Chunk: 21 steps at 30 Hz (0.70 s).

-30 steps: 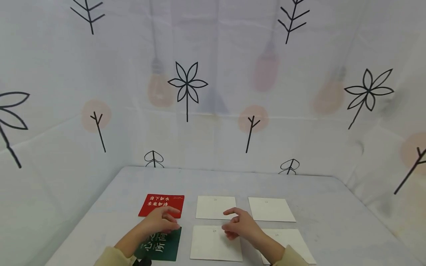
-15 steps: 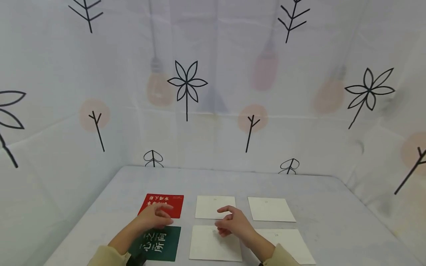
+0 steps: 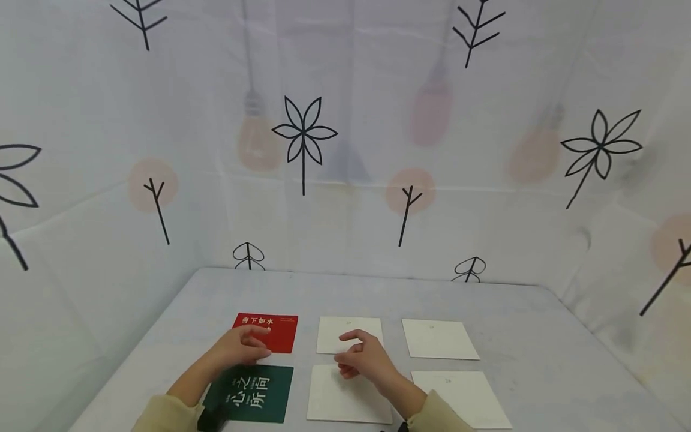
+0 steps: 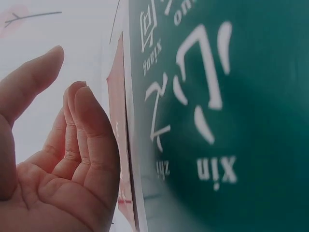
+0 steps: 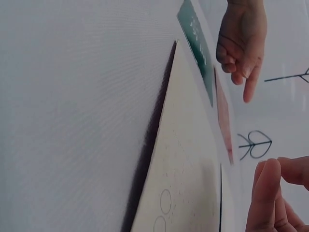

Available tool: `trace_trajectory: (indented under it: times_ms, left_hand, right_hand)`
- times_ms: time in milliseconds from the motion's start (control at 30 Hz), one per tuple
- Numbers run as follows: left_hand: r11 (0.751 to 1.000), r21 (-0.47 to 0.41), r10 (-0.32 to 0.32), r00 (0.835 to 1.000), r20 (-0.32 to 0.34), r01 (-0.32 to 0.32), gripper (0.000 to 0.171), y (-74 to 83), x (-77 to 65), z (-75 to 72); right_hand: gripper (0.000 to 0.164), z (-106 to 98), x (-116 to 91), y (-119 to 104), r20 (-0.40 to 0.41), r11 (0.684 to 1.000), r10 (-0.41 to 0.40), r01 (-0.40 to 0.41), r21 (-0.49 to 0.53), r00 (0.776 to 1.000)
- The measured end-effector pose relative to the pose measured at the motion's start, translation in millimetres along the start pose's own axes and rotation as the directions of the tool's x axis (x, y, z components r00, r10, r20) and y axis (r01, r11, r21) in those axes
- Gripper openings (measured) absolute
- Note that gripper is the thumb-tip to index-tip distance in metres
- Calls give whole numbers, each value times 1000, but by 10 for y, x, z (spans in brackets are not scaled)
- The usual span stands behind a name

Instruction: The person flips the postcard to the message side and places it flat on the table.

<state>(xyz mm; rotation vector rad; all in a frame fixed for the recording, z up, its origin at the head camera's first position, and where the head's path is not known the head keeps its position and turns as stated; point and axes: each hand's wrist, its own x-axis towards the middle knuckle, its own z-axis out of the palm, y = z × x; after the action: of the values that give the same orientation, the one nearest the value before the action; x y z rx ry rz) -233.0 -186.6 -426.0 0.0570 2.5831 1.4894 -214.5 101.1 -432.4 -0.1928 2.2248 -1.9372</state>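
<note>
My left hand (image 3: pixel 237 348) hovers over the gap between a red card (image 3: pixel 283 337) and a dark green card (image 3: pixel 270 399), both with white characters. In the left wrist view its loosely bent fingers (image 4: pixel 96 125) hold nothing, beside the green card's large lettering. My right hand (image 3: pixel 367 360) hangs over the front middle white card (image 3: pixel 335 396), its fingertips overlapping the lower part of the back middle white card (image 3: pixel 332 336). Nothing sits between its bent fingers (image 5: pixel 265 193) in the right wrist view.
Two more white cards lie on the right, one at the back (image 3: pixel 439 340) and one at the front (image 3: pixel 464 399). All the cards rest in two rows on a white-covered table (image 3: pixel 518 336). A patterned white curtain (image 3: pixel 345 228) encloses the table's back and sides.
Both hands have drifted to the left, the left hand also a little away from me, uncovering more of the green card. The cards have stayed where they were.
</note>
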Motion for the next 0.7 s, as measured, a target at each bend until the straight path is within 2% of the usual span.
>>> trace_trajectory:
  times_ms: [300, 700]
  left_hand:
    - [1000, 7, -21, 999, -27, 21, 54, -43, 67, -70]
    - [999, 8, -38, 997, -60, 39, 58, -155, 117, -208]
  right_hand:
    - [41, 126, 46, -38, -25, 1000, -1, 1, 9, 1000]
    - [39, 247, 152, -30, -54, 999, 24, -26, -29, 998]
